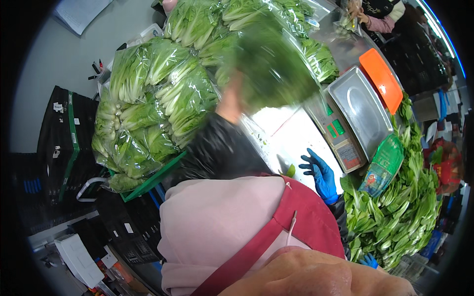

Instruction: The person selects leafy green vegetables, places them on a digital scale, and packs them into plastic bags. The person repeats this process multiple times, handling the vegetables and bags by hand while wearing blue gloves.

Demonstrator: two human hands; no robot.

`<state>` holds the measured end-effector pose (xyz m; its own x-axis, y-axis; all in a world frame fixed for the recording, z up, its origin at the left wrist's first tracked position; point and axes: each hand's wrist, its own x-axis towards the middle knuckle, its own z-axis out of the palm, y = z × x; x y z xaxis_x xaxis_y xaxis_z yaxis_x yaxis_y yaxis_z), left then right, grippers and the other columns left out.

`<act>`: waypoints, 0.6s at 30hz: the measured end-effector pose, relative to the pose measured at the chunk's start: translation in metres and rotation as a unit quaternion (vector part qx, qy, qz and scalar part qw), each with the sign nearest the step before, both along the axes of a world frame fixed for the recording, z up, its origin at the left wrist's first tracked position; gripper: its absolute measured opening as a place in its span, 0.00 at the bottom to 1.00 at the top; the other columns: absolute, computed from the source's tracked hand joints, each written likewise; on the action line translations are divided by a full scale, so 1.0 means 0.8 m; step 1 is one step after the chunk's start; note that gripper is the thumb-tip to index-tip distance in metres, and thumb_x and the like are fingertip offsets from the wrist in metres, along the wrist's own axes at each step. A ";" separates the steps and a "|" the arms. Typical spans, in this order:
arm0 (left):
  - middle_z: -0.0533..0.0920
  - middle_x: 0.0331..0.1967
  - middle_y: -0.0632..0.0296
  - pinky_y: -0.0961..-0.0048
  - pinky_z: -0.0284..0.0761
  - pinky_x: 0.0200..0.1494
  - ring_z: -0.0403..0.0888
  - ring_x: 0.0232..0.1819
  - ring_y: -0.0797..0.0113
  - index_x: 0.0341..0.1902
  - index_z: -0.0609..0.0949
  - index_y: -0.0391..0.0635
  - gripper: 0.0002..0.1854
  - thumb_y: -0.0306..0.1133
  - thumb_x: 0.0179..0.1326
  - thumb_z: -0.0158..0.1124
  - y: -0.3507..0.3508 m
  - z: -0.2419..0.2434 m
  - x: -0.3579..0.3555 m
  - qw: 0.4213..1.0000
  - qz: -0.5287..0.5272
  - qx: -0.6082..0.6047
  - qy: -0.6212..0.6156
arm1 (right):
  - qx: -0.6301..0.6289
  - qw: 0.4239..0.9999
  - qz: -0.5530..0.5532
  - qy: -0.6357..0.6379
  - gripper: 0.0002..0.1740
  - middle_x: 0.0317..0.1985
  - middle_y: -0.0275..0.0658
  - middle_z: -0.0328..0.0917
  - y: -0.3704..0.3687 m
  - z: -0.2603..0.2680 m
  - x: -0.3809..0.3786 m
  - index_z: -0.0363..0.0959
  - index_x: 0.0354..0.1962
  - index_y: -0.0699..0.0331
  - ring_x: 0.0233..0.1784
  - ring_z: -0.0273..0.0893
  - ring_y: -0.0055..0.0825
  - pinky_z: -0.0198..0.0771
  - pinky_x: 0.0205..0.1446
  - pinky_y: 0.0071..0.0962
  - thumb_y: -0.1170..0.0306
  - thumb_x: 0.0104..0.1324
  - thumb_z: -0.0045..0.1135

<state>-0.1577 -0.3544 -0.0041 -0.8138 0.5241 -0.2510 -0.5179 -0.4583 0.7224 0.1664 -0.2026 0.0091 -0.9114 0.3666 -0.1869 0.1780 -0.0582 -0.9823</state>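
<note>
My bare left hand, in a black sleeve, grips a bag of leafy greens; hand and bag are motion-blurred, and the fingers are partly hidden. Behind and left of it lies a heap of clear bags of leafy greens, partly over a green crate. In a blue glove, my right hand is held with fingers apart and nothing in it, over a white work surface. A loose green leaf lies beside it. Right of the surface stands a digital scale with a steel pan.
Loose leafy greens are piled at right, with a green printed bag on them. An orange tray adjoins the scale. A co-worker's gloved hand touches the pile; another person's hands hold a bag. Black crates stand left.
</note>
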 end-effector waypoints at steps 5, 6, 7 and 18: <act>0.74 0.57 0.56 0.61 0.77 0.50 0.73 0.56 0.59 0.71 0.62 0.50 0.42 0.58 0.59 0.64 -0.104 0.045 -0.252 0.983 0.152 -0.007 0.099 | -0.041 0.994 -0.061 -0.077 0.24 0.51 0.43 0.79 0.009 -0.016 0.027 0.67 0.62 0.65 0.48 0.78 0.27 0.73 0.50 0.24 0.61 0.74 0.45; 0.76 0.56 0.55 0.60 0.76 0.52 0.75 0.54 0.57 0.70 0.64 0.49 0.39 0.53 0.59 0.65 -0.130 0.046 -0.267 0.886 0.192 -0.236 0.349 | -0.028 0.994 -0.060 -0.086 0.23 0.49 0.42 0.79 0.011 -0.021 0.032 0.67 0.61 0.66 0.48 0.78 0.26 0.73 0.50 0.24 0.63 0.74 0.46; 0.77 0.55 0.55 0.62 0.74 0.54 0.76 0.53 0.56 0.68 0.66 0.48 0.36 0.48 0.59 0.66 -0.128 0.042 -0.278 0.880 0.227 -0.245 0.338 | -0.016 0.995 -0.048 -0.084 0.22 0.48 0.42 0.79 0.012 -0.026 0.034 0.68 0.61 0.67 0.48 0.77 0.25 0.72 0.51 0.24 0.64 0.74 0.46; 0.74 0.56 0.49 0.49 0.66 0.57 0.70 0.56 0.46 0.60 0.72 0.39 0.42 0.64 0.54 0.63 -0.095 -0.017 -0.319 0.225 0.288 -0.684 0.631 | 0.453 0.799 -0.387 -0.080 0.30 0.57 0.49 0.73 0.105 -0.031 0.101 0.64 0.64 0.61 0.57 0.72 0.43 0.65 0.60 0.37 0.67 0.65 0.58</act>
<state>-0.4127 -0.4307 -0.0175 -0.5243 0.3753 0.7644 0.3561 0.9120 -0.2036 0.2475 -0.1184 -0.0154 -0.3371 0.8600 0.3832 0.5596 0.5103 -0.6530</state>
